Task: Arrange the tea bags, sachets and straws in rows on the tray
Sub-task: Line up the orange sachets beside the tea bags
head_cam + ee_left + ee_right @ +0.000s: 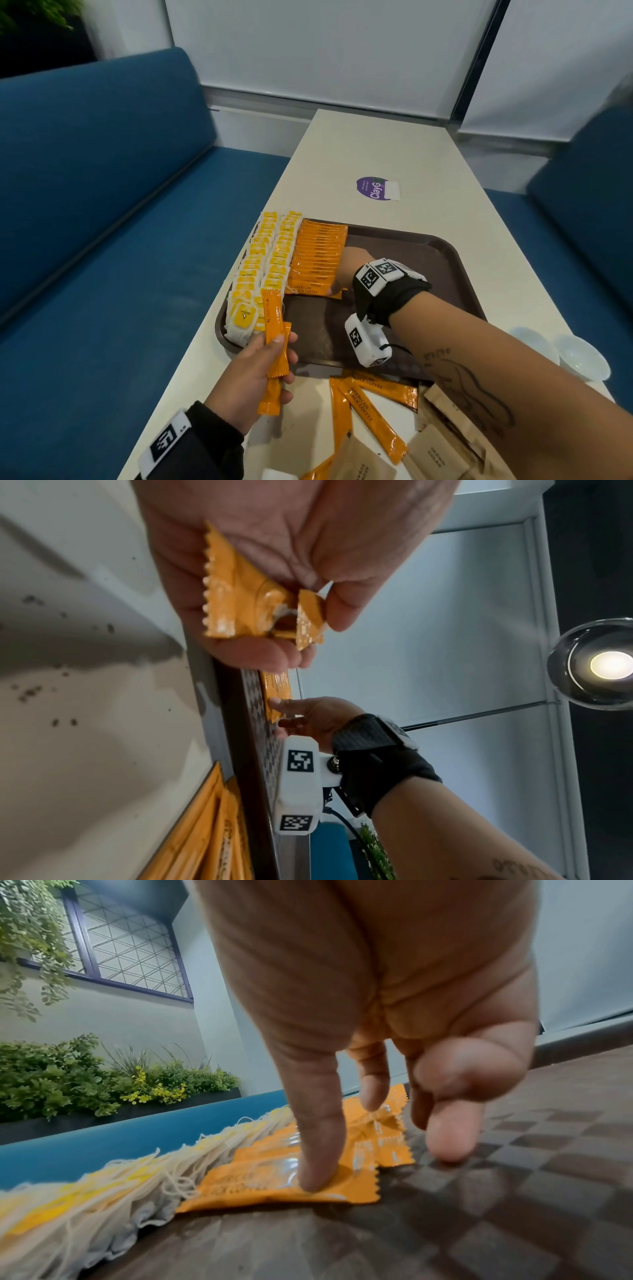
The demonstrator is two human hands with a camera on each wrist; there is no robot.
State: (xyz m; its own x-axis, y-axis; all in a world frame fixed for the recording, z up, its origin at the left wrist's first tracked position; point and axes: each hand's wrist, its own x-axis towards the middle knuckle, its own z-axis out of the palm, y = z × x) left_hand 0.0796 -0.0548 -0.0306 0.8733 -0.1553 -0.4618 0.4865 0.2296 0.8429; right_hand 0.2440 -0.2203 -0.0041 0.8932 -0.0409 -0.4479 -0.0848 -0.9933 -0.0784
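Head view: lying on the pale bench (387,150), a brown tray (424,253) carrying two rows of yellow-labelled tea bags (260,270) along its left side and, just beside them, a row of orange coffee sachets (317,258). Reaching across the tray, the right hand (346,270), fingers stretched out and pressing down on the nearest sachet of that row. Hovering over the tray's near left corner, the left hand (248,380), fingers and thumb curling round two loose orange sachets (275,346) held upright. Lying on the bench at the near edge, more orange sachets (371,416) and brown paper packets (442,442). Sitting farther along the bench, a purple sticker (374,189).

Left wrist view: pinching the two sachets (240,593) against the palm, the left hand (291,547); beyond it, touching a sachet on the tray (240,723), the right hand (315,715).

Right wrist view: spreading apart, the right hand's fingers (318,1150), one fingertip pressing on the front orange sachet (246,1185), the sachet lying flat on the checkered tray (479,1218) and touching the tea bags (103,1191).
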